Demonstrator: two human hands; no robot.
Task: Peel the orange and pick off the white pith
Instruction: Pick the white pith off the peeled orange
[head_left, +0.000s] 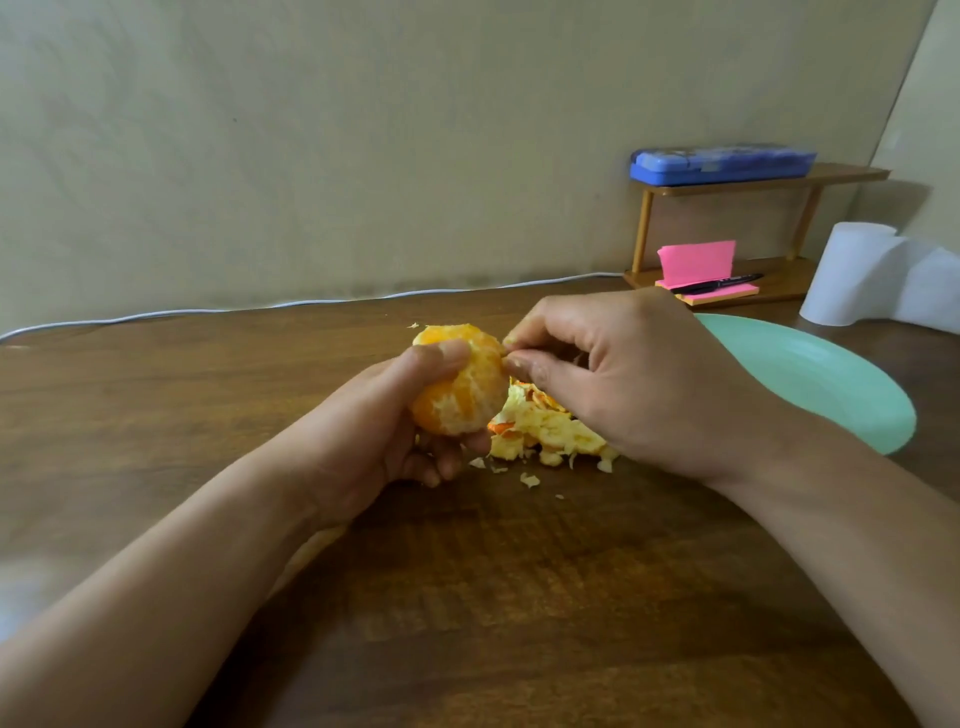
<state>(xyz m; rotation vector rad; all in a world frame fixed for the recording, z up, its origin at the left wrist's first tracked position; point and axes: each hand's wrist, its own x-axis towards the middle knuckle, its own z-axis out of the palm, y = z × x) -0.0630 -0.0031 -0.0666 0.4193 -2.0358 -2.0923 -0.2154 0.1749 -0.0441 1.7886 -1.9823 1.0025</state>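
While both forearms reach forward over the brown wooden table, the two hands meet near its middle. The left hand grips the orange from below and from the side; its thumb lies across the top of the fruit and its fingers curl under it. The orange is held a little above the table, and it is already without its skin, with pale patches on the segments. The right hand comes from the right side, with the back of the hand up. Its thumb and forefinger are pressed together at the right edge of the orange, where they pinch a bit of white pith; this bit is too small to see well.

Just under the right hand, a pile of peel lies on the table, and some small crumbs of it are scattered in front.

Behind the right wrist there is a light green plate. Further right stands a white paper roll. Beside it, a small wooden shelf stands against the wall. On its lower board lie pink sticky notes and a black pen, and on its upper board lies a blue case. A white cable runs along the far edge of the table, at the foot of the beige wall.
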